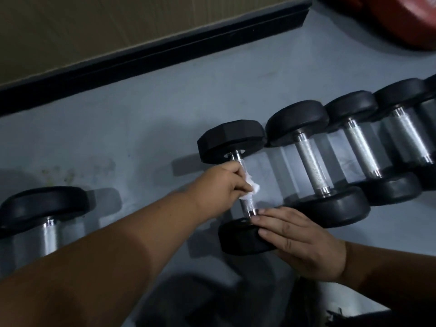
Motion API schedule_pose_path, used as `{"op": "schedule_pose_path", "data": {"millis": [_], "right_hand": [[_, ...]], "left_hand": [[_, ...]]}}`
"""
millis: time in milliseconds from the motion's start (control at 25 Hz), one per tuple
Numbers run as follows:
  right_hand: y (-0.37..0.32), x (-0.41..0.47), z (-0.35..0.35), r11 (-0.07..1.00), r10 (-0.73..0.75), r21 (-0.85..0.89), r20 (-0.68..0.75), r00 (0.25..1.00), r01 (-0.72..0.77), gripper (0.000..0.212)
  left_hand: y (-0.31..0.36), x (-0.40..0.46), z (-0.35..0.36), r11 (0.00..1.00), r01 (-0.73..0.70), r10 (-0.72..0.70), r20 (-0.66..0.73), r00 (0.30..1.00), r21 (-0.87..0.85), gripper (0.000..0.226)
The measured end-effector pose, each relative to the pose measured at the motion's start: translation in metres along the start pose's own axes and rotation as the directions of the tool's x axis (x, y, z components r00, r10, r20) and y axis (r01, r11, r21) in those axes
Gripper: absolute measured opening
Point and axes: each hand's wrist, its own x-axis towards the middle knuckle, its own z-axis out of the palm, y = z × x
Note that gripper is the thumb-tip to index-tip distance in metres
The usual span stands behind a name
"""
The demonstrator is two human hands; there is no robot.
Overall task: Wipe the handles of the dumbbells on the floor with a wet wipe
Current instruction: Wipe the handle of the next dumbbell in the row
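A small black hex dumbbell (232, 140) lies on the grey floor in the middle of the view, its chrome handle (246, 205) running toward me. My left hand (218, 187) grips a crumpled white wet wipe (324, 190) wrapped against the upper half of that handle. My right hand (299, 237) rests with straight fingers on the near black head (238, 239) of the same dumbbell, fingertips by the handle's lower end.
Three larger round-headed dumbbells (313, 159) lie side by side to the right. Another dumbbell (44, 208) sits at the left edge. A black skirting board (151, 55) runs along the wall behind. A red weight plate (410, 20) lies at top right.
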Motion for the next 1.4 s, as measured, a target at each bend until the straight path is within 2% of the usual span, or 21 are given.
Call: {"op": "schedule_pose_path", "data": {"millis": [80, 160, 240, 400, 480, 600, 680, 800, 960, 1080, 1160, 1280, 1400], "right_hand": [[0.002, 0.001, 0.000, 1.000, -0.002, 0.009, 0.014, 1.000, 0.002, 0.057], [0.003, 0.002, 0.004, 1.000, -0.005, 0.017, 0.011, 1.000, 0.004, 0.062], [0.004, 0.004, 0.009, 0.999, -0.009, 0.035, -0.008, 1.000, 0.010, 0.059], [0.004, 0.002, 0.008, 0.999, -0.015, 0.043, -0.051, 0.999, 0.018, 0.049], [0.003, 0.001, 0.008, 0.999, -0.018, 0.050, -0.062, 0.998, 0.021, 0.049], [0.003, 0.001, 0.008, 0.998, -0.021, 0.056, -0.073, 0.997, 0.025, 0.048], [0.004, 0.000, 0.008, 0.998, -0.013, 0.057, -0.082, 0.997, 0.017, 0.049], [0.004, -0.002, 0.007, 0.998, -0.020, 0.052, -0.088, 0.996, 0.024, 0.051], [0.005, -0.001, 0.007, 0.998, -0.024, 0.060, -0.090, 0.996, 0.029, 0.048], [0.004, -0.001, 0.008, 0.998, -0.016, 0.063, -0.083, 0.996, 0.021, 0.051], [0.005, -0.001, 0.008, 0.998, -0.013, 0.067, -0.084, 0.996, 0.019, 0.053], [0.005, -0.001, 0.008, 0.998, -0.017, 0.065, -0.091, 0.996, 0.023, 0.046], [0.004, 0.000, 0.008, 0.997, -0.016, 0.069, -0.094, 0.995, 0.022, 0.045]], "left_hand": [[0.003, -0.013, 0.010, 0.999, -0.043, 0.043, -0.001, 0.999, 0.027, 0.012], [0.007, -0.024, 0.017, 0.991, -0.116, 0.111, 0.075, 0.991, 0.067, 0.013], [0.005, -0.024, 0.014, 0.981, -0.160, 0.143, 0.141, 0.980, 0.113, 0.015], [0.011, -0.013, 0.007, 0.973, -0.152, 0.113, 0.220, 0.969, 0.173, 0.015], [0.012, -0.011, 0.007, 0.983, -0.090, 0.063, 0.171, 0.983, 0.160, 0.015], [0.011, -0.012, 0.008, 0.994, 0.076, -0.076, 0.000, 0.997, 0.079, 0.013], [0.016, -0.017, 0.013, 0.994, 0.084, -0.084, -0.015, 0.996, 0.063, 0.012], [0.023, -0.023, 0.017, 0.996, 0.025, -0.034, 0.105, 0.994, 0.085, 0.010], [0.017, -0.012, 0.007, 0.978, -0.120, 0.080, 0.223, 0.971, 0.172, 0.013], [0.013, -0.005, 0.003, 0.983, -0.109, 0.082, 0.176, 0.981, 0.150, 0.012], [0.009, 0.003, 0.000, 0.994, -0.011, 0.003, 0.071, 0.997, 0.113, 0.010], [0.003, 0.015, -0.006, 0.986, 0.126, -0.120, -0.061, 0.991, 0.106, 0.014], [0.004, 0.008, -0.002, 0.992, 0.082, -0.075, -0.072, 0.995, 0.097, 0.016]]}}
